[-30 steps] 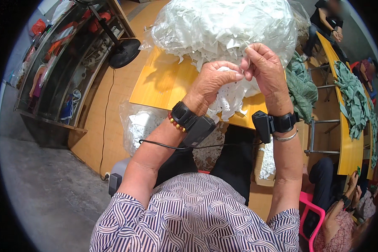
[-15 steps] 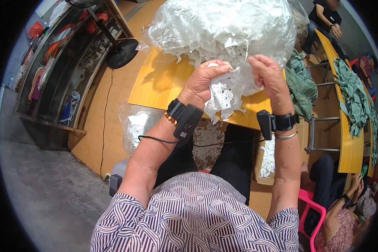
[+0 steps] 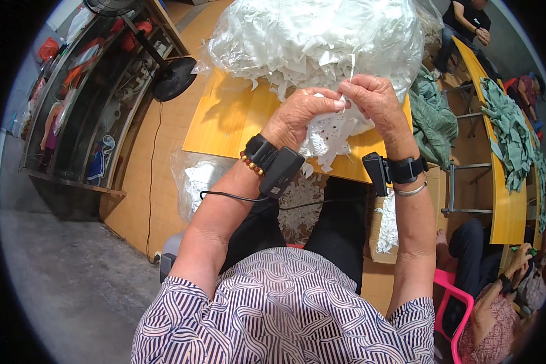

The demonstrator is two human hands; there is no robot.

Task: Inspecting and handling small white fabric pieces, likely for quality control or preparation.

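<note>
Over the near edge of the yellow table, my left hand (image 3: 306, 112) pinches a white perforated sheet (image 3: 327, 136) that hangs down with ragged edges. My right hand (image 3: 376, 100) meets it at the sheet's top, thumb and finger closed on a thin white strip (image 3: 352, 65) that sticks up between the hands. The fingertips of both hands are almost touching. Just beyond them, a large clear plastic bag (image 3: 315, 30) bulges with similar white scraps. Whether the strip is still joined to the sheet is hidden by my fingers.
White scraps (image 3: 300, 203) lie low between my legs. A clear bag (image 3: 200, 182) and a cardboard box (image 3: 385, 227) of white pieces flank me. Left stand a fan (image 3: 175, 79) and shelves; right, green pieces (image 3: 509, 133) cover another table (image 3: 506, 212), with people seated nearby.
My right hand has come in to the left and closed on the strip at the sheet's top. My left hand has shifted slightly right, still holding the sheet.
</note>
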